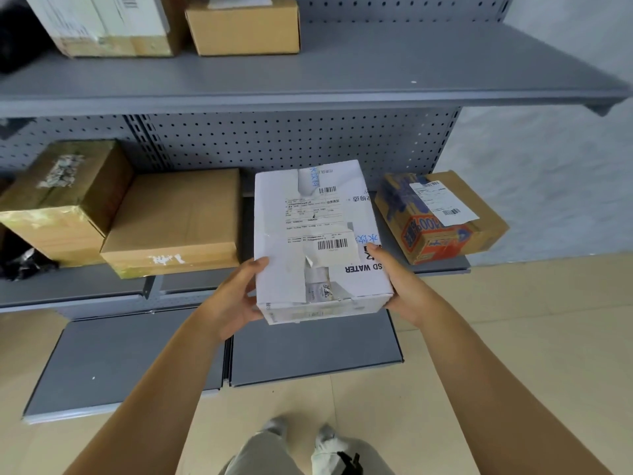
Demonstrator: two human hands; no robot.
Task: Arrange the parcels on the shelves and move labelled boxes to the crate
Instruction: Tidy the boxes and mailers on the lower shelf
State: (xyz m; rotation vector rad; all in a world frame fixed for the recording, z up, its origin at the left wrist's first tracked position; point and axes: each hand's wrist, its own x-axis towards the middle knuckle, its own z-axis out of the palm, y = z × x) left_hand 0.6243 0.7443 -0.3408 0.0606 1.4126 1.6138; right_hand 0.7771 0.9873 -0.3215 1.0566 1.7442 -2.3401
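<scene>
Gripping a white labelled box (322, 241) from both sides: left hand (239, 296) wrapped on the near-left corner, thumb over the top edge; right hand (400, 286) pressed flat to the right wall, fingertips curled onto the top. Both grips closed on the box, nothing else held. Far end over the middle shelf (442, 265), near end jutting past its front edge toward the body; resting there or just lifted, impossible to tell.

Step in hand, by judgement: handling 1 labelled parcel at the middle shelf, either seating it between its neighbours or pulling it out for the crate. No crate in sight, so for a move to the crate, next comes a lift clear of the shelf lip and a turn away to find it. For shelving, a straight push back into the gap, keeping clear of the printed box (442, 217) on the right.

Count on the middle shelf: 4 boxes, namely the taped brown box (61, 197), the plain brown box (174, 221), the white one, the printed one. Upper shelf (342, 80): 2 boxes visible, 1 white-faced (102, 22), 1 brown (243, 25). Shipping labels visible on 2 of the middle 4.
</scene>
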